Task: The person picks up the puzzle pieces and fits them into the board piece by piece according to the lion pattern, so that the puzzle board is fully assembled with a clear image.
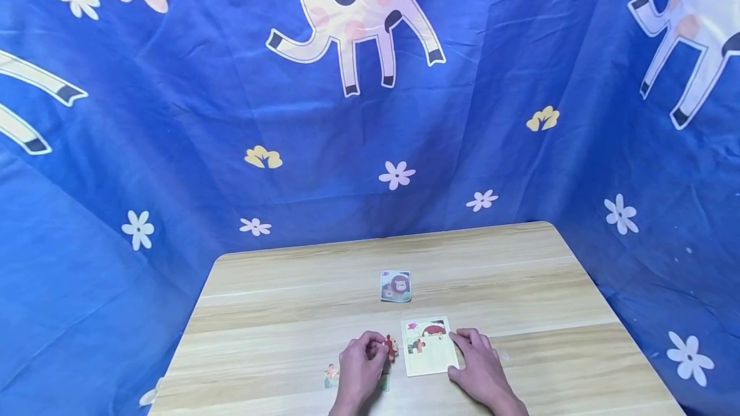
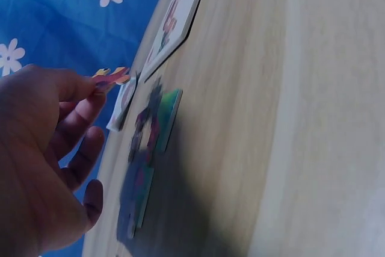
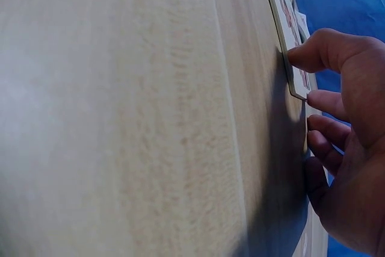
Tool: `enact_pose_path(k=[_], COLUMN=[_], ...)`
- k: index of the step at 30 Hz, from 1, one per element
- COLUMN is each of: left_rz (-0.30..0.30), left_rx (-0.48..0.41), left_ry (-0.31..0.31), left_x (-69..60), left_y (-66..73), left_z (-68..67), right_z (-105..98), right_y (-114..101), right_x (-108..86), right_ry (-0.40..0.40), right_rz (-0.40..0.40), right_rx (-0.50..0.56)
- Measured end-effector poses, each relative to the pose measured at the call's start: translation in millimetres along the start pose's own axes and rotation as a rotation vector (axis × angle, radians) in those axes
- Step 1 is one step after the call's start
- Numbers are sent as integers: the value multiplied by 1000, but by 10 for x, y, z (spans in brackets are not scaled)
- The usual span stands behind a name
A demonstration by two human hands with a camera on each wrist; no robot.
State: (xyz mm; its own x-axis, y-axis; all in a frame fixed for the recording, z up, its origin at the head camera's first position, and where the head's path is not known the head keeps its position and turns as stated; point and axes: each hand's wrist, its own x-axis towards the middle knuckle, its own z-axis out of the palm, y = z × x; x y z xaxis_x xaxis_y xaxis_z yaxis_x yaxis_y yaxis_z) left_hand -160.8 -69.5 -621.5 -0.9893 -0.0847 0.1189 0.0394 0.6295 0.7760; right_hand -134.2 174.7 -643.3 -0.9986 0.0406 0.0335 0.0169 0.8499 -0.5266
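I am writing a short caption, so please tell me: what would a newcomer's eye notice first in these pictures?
The bright blue fabric curtain, printed with flowers and spotted animals, rises behind the pale wood-grain table. On the table, the square cream puzzle board, partly filled, lies beside the right hand, whose fingers touch its edge. Left of the board, the left hand pinches a small red-and-yellow puzzle piece.

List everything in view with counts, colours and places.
table: one, light wood, bottom of head view
curtain: one, blue, printed, behind and beside the table
puzzle board: one, cream with picture parts, on the table
lion card: one, multicoloured, beyond the board
loose pieces: at least two, partly green, left of the board
held piece: one, red and yellow, left of the board
left hand: one, bare, pinching the held piece
right hand: one, bare, touching the board's edge
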Motion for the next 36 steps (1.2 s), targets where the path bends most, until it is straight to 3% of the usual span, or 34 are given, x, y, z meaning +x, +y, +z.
enact_pose_path(k=[10,20,36], left_rz=[24,71,90], left_rx=[-40,0,22], left_ry=[-55,-87,-153], left_x=[39,68,105], left_y=[92,188,229], left_z=[108,193,373], right_z=[13,14,18], right_y=[-8,-19,-23], right_x=[15,19,31], right_ry=[2,13,13], right_rz=[-3,0,11], right_rx=[0,-2,1])
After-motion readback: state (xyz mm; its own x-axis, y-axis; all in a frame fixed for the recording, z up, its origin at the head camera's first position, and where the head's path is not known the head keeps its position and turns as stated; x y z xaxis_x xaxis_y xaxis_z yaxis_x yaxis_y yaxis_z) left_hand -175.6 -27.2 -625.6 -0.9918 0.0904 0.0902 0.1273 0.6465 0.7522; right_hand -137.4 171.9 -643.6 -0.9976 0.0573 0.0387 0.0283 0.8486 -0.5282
